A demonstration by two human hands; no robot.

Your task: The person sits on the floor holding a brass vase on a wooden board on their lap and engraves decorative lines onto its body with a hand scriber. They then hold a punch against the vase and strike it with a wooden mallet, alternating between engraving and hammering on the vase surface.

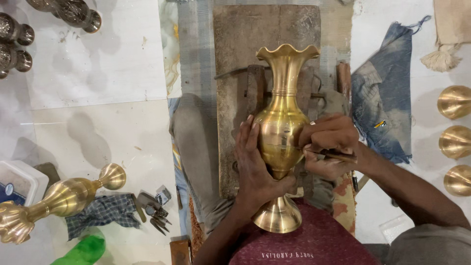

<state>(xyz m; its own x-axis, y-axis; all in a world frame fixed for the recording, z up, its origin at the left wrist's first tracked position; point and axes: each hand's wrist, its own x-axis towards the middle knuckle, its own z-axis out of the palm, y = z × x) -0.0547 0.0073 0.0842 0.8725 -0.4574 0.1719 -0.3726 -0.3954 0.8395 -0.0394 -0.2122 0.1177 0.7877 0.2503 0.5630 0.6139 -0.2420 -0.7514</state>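
Observation:
A tall brass vase [282,122] with a wavy flared rim lies lengthwise over a worn wooden block [235,59], its round foot resting near my lap. My left hand [255,167] wraps the vase's left side and narrow stem, fingers spread up the belly. My right hand [329,142] is shut on a thin metal engraving tool [338,156], its tip pressed against the right side of the vase's belly.
A second brass vase [54,201] lies on the white floor at lower left beside a checked cloth [103,212] and small metal tools [157,216]. Three brass cones [455,141] line the right edge. A blue cloth [385,108] lies right. Dark metal vessels [19,44] sit top left.

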